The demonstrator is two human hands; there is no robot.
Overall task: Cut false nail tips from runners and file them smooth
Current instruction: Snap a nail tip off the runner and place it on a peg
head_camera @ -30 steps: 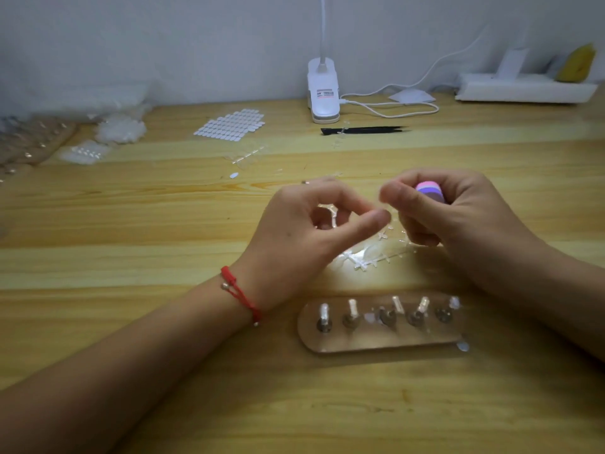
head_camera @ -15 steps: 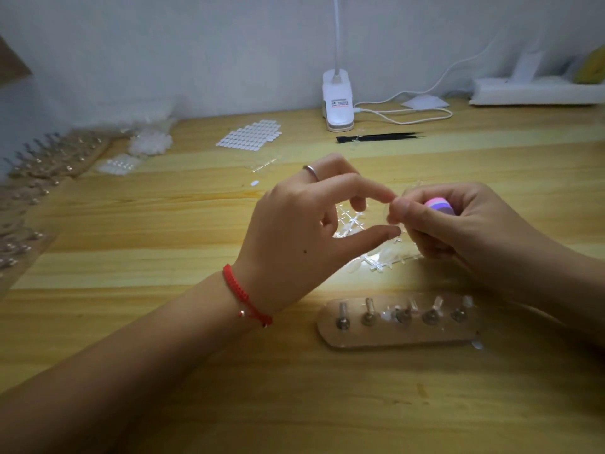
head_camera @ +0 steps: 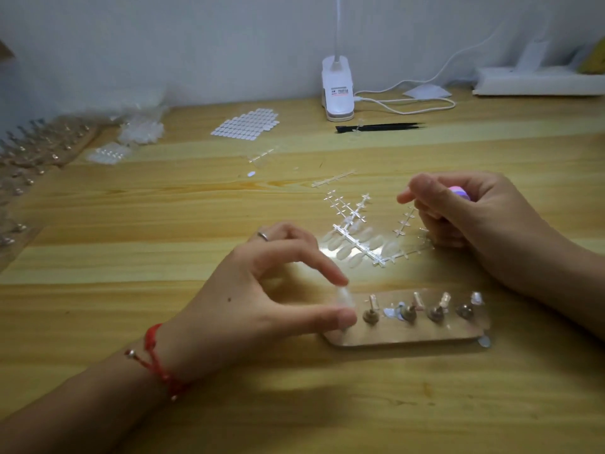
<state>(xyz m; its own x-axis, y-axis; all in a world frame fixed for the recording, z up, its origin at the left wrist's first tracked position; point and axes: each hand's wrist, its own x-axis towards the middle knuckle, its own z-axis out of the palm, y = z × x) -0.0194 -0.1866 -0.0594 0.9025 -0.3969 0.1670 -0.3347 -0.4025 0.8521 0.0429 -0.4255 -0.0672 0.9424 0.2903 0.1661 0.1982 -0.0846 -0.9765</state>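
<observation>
one left hand (head_camera: 262, 299), one right hand (head_camera: 474, 217), one peg board (head_camera: 409, 335), one lamp (head_camera: 337, 90), one pair of tweezers (head_camera: 379, 127)

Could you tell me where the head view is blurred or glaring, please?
Head view: dim overall; bright glare washes out the nail tips on runners; motion blur smears the left hand and the nail tip it pinches; the pink file in the right hand is soft; racks at the left edge are unfocused.

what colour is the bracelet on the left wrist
Red. The bracelet shows best in the head view, the only one given.
</observation>
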